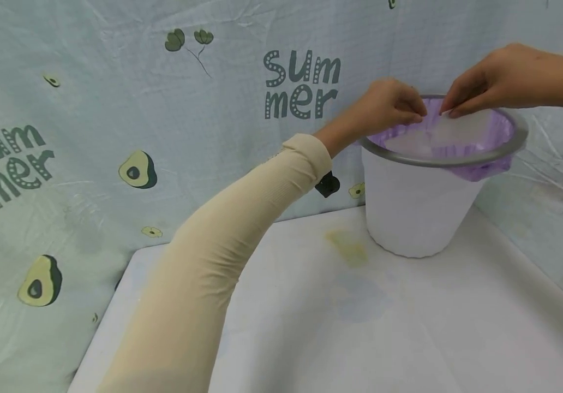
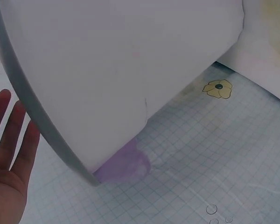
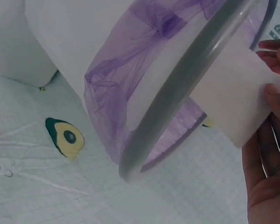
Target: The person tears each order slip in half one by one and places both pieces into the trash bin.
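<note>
A white bin (image 1: 419,213) with a grey rim (image 1: 517,142) and a purple bag (image 1: 502,128) lining it stands at the back right. Over its mouth, my right hand (image 1: 507,82) pinches a thin white piece of paper (image 1: 463,130) between thumb and fingers. The same paper (image 3: 235,95) shows in the right wrist view, slanting across the bin's opening. My left hand (image 1: 391,106) is at the rim's left side, thumb and forefinger pinched close above another whitish paper piece (image 1: 409,143). In the left wrist view its fingers (image 2: 25,149) show beside the rim.
The bin rests on a white tabletop (image 1: 311,327) with faint yellow and blue patches. Behind and to the right hangs a pale cloth (image 1: 237,109) printed with avocados, flowers and lettering. A purple bag fold (image 1: 480,170) hangs outside the rim.
</note>
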Available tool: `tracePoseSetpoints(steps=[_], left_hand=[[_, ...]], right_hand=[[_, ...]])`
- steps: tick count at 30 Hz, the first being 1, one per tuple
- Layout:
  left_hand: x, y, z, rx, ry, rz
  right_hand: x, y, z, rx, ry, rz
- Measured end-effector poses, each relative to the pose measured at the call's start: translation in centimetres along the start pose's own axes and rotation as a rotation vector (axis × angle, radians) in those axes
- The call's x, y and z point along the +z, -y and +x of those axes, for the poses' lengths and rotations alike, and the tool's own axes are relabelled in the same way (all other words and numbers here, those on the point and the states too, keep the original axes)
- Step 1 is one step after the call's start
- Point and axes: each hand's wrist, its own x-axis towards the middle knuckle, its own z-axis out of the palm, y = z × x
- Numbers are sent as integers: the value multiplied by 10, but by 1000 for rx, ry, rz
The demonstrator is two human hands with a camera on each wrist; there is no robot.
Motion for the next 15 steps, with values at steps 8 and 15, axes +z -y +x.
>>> tracePoseSetpoints(steps=[8,15], left_hand=[[3,5,-4,21,15,28],[-1,13,-14,18,-20,-32]], right_hand=[[7,-3,-2,14,33,29],[9,1,-4,16,41,75]])
